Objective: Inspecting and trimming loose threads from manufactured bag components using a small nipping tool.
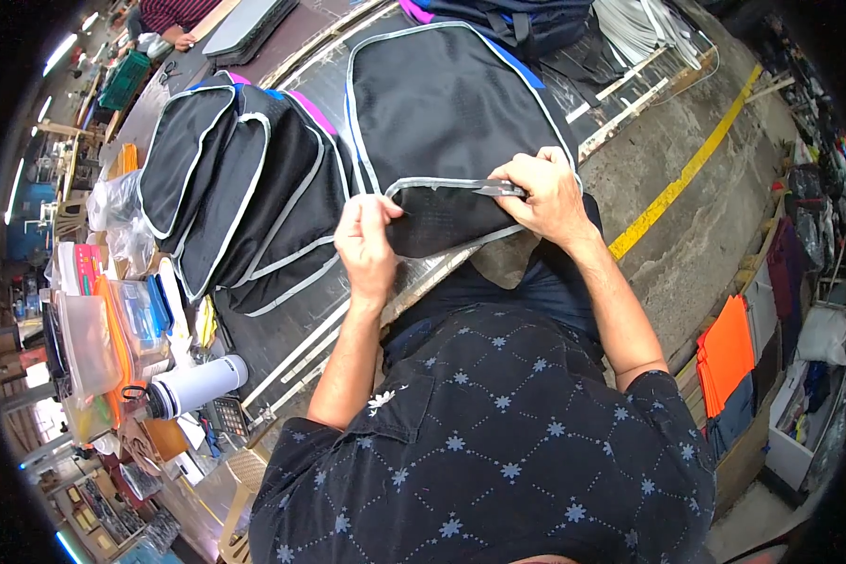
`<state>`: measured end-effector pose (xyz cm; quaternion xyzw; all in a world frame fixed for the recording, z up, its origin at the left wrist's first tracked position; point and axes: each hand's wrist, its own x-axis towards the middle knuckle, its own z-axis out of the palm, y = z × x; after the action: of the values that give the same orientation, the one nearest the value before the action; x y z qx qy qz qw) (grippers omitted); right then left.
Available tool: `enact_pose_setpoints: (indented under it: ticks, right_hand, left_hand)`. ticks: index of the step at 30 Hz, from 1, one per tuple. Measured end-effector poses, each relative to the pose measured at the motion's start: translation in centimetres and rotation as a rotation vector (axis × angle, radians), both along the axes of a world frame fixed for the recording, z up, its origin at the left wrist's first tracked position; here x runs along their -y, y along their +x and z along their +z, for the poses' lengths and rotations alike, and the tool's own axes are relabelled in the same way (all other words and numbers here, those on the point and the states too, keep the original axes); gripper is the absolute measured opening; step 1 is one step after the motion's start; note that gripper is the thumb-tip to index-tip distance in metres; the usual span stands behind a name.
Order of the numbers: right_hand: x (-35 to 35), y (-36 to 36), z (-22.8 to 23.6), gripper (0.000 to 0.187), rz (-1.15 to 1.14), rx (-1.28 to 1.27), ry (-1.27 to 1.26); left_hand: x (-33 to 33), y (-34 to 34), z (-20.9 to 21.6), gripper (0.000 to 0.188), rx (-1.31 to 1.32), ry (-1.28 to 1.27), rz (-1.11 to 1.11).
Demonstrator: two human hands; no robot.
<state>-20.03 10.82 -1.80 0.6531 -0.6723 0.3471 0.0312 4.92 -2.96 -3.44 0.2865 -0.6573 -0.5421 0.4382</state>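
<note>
A black fabric bag panel (446,89) with pale grey edge binding lies in front of me, its near part (446,221) hanging over the table's edge. My left hand (367,246) is closed in a pinch at the left end of this near part, by the binding. A thin dark strand seems to stick out at its fingertips. Closed around small metal thread snips (500,188), my right hand (547,195) rests on the panel's right side, the blades pointing left along the bound edge. Its fingers partly hide the snips.
More bound black panels (244,188) are piled to the left. A white bottle (197,385) and plastic boxes (89,343) stand at the near left. Behind the panel lies a dark blue bag (526,28), beside white strips (634,38). Another person's hand (186,41) is far left.
</note>
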Motion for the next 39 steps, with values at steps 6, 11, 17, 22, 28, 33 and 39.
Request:
enact_pose_setpoints:
  ticks: [6,11,17,22,28,33,39]
  right_hand:
    - [0.5,-0.4,0.1,0.012,0.024,0.022,-0.021]
    - [0.8,-0.2,0.8,0.012,0.030,0.019,-0.030]
    - [1.4,2.0,2.9,0.023,0.023,0.046,-0.101]
    - [2.2,3.4,1.4,0.030,0.037,-0.016,-0.120]
    - [2.7,3.4,0.7,0.028,0.030,-0.080,-0.194]
    - [3.1,3.9,0.8,0.028,0.031,-0.098,-0.171]
    - [3.1,3.9,1.3,0.029,0.067,-0.102,-0.174]
  left_hand:
    - [2.5,0.3,-0.7,0.016,0.012,0.006,0.058]
    - [3.0,-1.0,0.1,0.024,0.286,-0.466,0.006]
    - [3.7,-3.0,-0.4,0.019,0.416,-0.212,-0.130]
    - [4.3,-3.1,-1.9,0.027,0.298,0.246,-0.273]
    - [3.7,-3.3,0.0,0.024,0.164,0.501,-0.325]
    - [4.4,-2.7,-0.6,0.019,0.146,0.602,-0.392]
    - [4.1,-3.0,-0.3,0.022,0.097,0.619,-0.346]
